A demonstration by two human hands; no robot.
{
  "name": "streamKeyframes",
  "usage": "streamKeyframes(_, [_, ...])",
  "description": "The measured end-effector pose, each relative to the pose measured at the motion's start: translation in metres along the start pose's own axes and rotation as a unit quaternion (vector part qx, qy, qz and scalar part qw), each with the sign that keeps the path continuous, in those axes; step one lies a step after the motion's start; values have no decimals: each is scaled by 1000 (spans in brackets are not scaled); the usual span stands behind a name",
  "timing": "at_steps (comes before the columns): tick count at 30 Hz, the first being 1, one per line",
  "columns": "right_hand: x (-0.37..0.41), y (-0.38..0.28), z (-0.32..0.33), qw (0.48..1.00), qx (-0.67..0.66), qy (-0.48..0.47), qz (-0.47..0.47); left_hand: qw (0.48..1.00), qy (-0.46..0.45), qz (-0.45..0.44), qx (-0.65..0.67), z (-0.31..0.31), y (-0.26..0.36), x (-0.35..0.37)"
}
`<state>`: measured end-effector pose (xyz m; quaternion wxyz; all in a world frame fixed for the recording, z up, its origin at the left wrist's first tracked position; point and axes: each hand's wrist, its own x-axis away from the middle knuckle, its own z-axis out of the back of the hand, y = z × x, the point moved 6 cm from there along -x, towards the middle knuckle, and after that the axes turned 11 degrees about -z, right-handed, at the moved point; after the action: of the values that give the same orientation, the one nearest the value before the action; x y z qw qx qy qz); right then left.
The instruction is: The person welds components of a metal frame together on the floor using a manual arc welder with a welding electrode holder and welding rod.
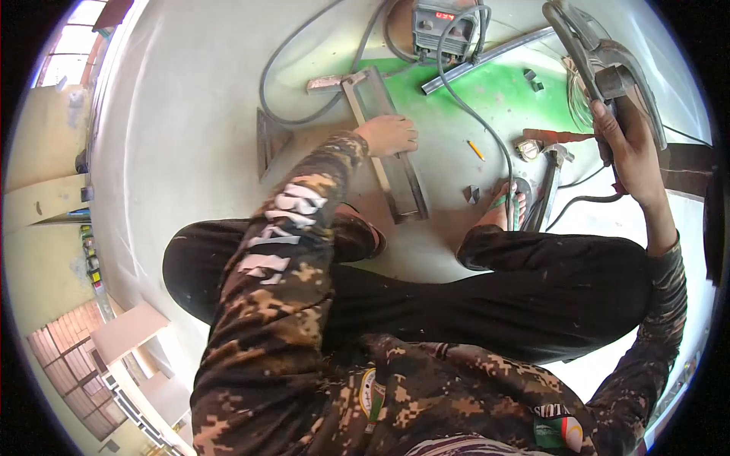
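Observation:
A narrow rectangular metal frame [413, 199] lies on the floor before me. My left hand [389, 135] reaches across it, fingers curled over its right-hand bar. Touching the frame's far end is a pale handle-like piece [325, 83]. Raised at the right, my right hand [633, 152] is closed around the handle of a dark object that looks like a hand-held welding shield [585, 49], seen nearly edge-on. Below that hand a claw hammer [558, 154] and a tape measure [526, 149] are close together. A yellow pencil [476, 150] rests between the frame and my foot.
A welding machine [445, 32] with a lit red display stands at the back, its dark cable [262, 83] looping over the floor. A square metal tube [487, 61] lies beside it. Small metal offcuts [473, 194] and a dark triangular metal piece [268, 144] are nearby.

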<state>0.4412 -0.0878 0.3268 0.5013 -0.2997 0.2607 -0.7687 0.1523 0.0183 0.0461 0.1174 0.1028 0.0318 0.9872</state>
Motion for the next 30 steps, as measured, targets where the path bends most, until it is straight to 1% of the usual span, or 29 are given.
streamKeyframes(1, [-3,5,1,1000,15,-7,-5,998,46,4,41,12,1,7])
streamKeyframes(3, [-1,5,-1,999,30,-14,-10,998,57,7,34,29,0,22])
streamKeyframes(5, [6,-9,-6,1000,-11,-1,12,997,71,12,29,47,0,39])
streamKeyframes(7, [5,-10,-6,1000,-3,-8,8,993,93,71,2,59,-8,62])
streamKeyframes(8, [5,-9,-7,1000,5,-15,4,986,104,128,39,60,-16,73])
streamKeyframes(9, [4,-9,-8,1000,4,-15,5,986,103,129,38,60,-16,82])
streamKeyframes(10, [5,-9,-8,1000,16,-9,3,962,141,227,51,64,-26,98])
streamKeyframes(11, [4,-10,-8,1000,29,-1,1,928,179,321,61,68,-35,112])
streamKeyframes(12, [4,-10,-7,1000,28,0,4,928,180,322,58,67,-37,113])
streamKeyframes(14, [1,-7,-3,995,94,23,-15,858,272,435,-7,77,-49,130])
streamKeyframes(15, [2,-9,-5,995,92,25,-8,856,274,439,-13,80,-49,131])
streamKeyframes(17, [4,-11,-7,999,41,28,0,769,281,569,78,72,-57,138])
streamKeyframes(18, [2,-10,-7,998,63,18,-4,766,283,572,74,69,-57,135])
streamKeyframes(20, [3,-16,-10,998,61,14,-10,687,386,604,117,55,-55,136])
streamKeyframes(21, [3,-18,-12,998,58,11,-21,684,388,606,117,40,-57,132])
streamKeyframes(23, [2,-20,-16,999,50,3,-10,645,479,592,64,9,-54,129])
streamKeyframes(24, [0,-18,-17,998,63,0,-18,603,465,640,104,-10,-51,126])
streamKeyframes(25, [-1,-17,-19,997,78,-3,-27,597,467,644,106,-21,-45,123])
streamKeyframes(27, [0,-21,-24,997,72,-14,-19,547,415,705,178,-51,-32,119])
streamKeyframes(28, [1,-22,-27,997,68,-23,-22,542,415,707,183,-61,-25,117])
streamKeyframes(30, [0,-22,-34,998,49,-43,-21,506,411,725,221,-78,-13,113])
